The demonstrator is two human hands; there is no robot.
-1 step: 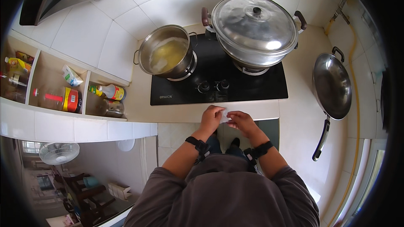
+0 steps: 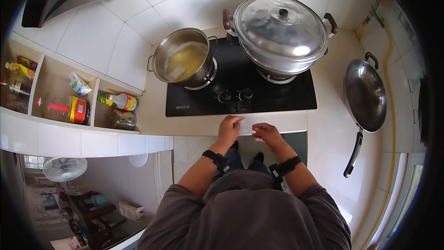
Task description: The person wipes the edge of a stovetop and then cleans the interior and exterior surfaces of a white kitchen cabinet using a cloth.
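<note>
A small, thin, whitish see-through piece (image 2: 246, 127), like plastic film or a little bag, is stretched between my two hands just in front of the counter edge. My left hand (image 2: 229, 129) pinches its left side with the fingers closed. On the other side, my right hand (image 2: 267, 134) has thumb and fingertips together at the piece's right edge. Beyond the hands lies a black gas hob (image 2: 199, 104) with two knobs. On its left burner stands an uncovered steel pot (image 2: 159, 60) with yellowish liquid (image 2: 187, 61) in it.
A large lidded steamer pot (image 2: 282, 32) sits on the right burner. To the right, a wok (image 2: 365, 95) rests on the counter, its handle toward me. Shelves (image 2: 95, 104) with bottles and jars are at left, and a yellow hose (image 2: 393, 111) runs along the right wall.
My hands have drawn slightly apart, and more of the whitish piece shows between them. The pots and the wok stay in place.
</note>
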